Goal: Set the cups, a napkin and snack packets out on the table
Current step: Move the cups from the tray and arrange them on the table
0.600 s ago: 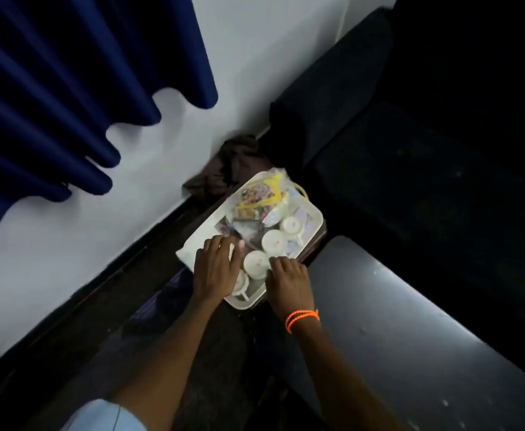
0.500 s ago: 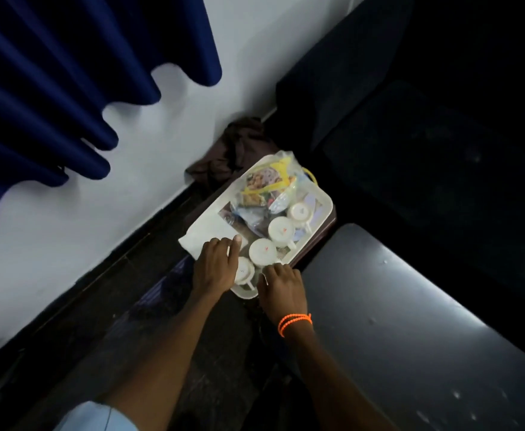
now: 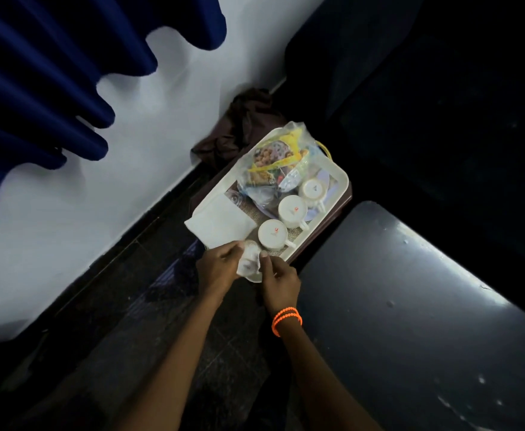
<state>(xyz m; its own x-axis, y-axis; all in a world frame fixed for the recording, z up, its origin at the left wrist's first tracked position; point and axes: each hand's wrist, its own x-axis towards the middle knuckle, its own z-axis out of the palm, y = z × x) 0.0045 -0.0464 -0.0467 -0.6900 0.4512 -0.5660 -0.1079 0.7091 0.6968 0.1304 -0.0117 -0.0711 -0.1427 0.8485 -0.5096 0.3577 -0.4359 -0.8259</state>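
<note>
A white tray (image 3: 342,178) sits on a low stool by the wall. Three white cups stand upside down on it in a row: nearest (image 3: 272,233), middle (image 3: 292,210), farthest (image 3: 313,189). A folded white napkin (image 3: 220,223) lies on the tray's left end. Snack packets in a clear bag (image 3: 275,163) fill the far end. At the tray's near corner my left hand (image 3: 219,269) and my right hand (image 3: 278,279) both hold a fourth white cup (image 3: 248,259), tilted between them.
A dark grey table (image 3: 410,306) stretches out to the right of the tray. A dark sofa (image 3: 426,104) stands behind it. A brown cloth (image 3: 239,129) lies bunched against the white wall, with a blue curtain (image 3: 52,73) at the upper left.
My left hand has come off the napkin and both hands have drawn back to the tray's near corner, taking hold of the nearest cup and tilting it.
</note>
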